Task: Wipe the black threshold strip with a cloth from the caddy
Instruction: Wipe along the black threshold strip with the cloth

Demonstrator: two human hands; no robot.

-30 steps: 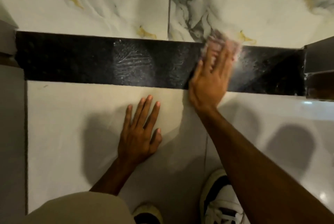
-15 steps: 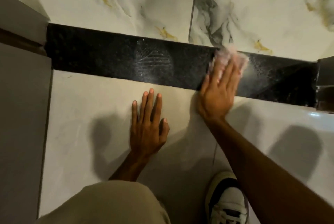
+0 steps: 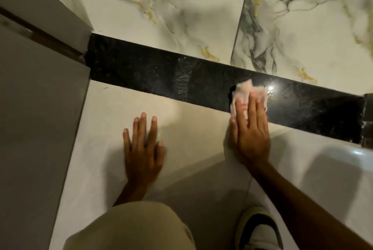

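Here my right hand [image 3: 250, 132] lies flat, palm down, over a pale pinkish cloth [image 3: 247, 93] on the black threshold strip [image 3: 141, 72]. The fingers [image 3: 252, 108] are extended and close together, pressing the cloth down, not pinching it; I judge that a flat press spreads the load, so more of the cloth meets the stone. The heel of the hand rests on the plain white floor tile [image 3: 113, 112] on my side, and the fingertips and cloth sit on the strip right of its middle, so the cloth spans most of the strip's depth.

My left hand [image 3: 143, 145] is planted on that same white tile, fingers spread and empty, well clear of the strip. I take it as a brace: crouched this low, it carries my weight so the other arm can slide freely.

The strip runs between a grey door frame [image 3: 40, 34] on the left and a dark post at the right edge, with veined marble tile [image 3: 161, 17] beyond. A smeared, streaky patch [image 3: 182, 76] shows near its middle, and a bright glint sits just right of the cloth. My knee in beige trousers [image 3: 131, 227] and a white-and-black sneaker [image 3: 260, 231] fill the foreground. The caddy is not in sight.
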